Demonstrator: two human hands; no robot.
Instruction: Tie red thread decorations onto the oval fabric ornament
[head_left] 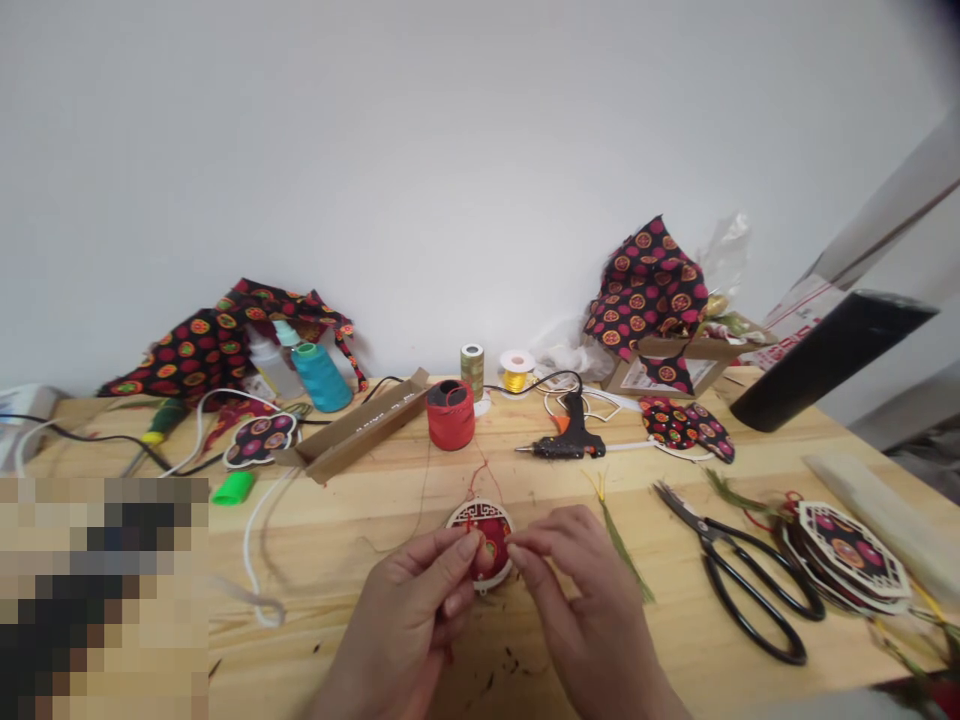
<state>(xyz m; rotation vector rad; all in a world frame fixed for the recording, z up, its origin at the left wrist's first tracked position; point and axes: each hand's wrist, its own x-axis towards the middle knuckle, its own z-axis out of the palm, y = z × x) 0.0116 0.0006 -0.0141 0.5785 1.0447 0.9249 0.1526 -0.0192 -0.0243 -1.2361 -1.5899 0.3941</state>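
Note:
A round ornament (493, 528) with a pale fretwork frame and dark red patterned fabric lies behind my fingertips, partly hidden by them. Red thread (480, 478) loops from its top. My left hand (420, 600) is closed in a pinch at the ornament's left side, with a bit of the red thread between thumb and forefinger. Opposite it, my right hand (581, 590) pinches with thumb and forefinger at the ornament's right edge; what it holds is too small to make out.
Black-handled scissors (739, 560) lie at right beside stacked fabric ornaments (851, 550). A glue gun (566, 435), a red thread spool (451, 415) and an open cardboard box (360, 430) stand beyond my hands. A green tassel (626, 550) lies near my right hand. Cables cross the left side.

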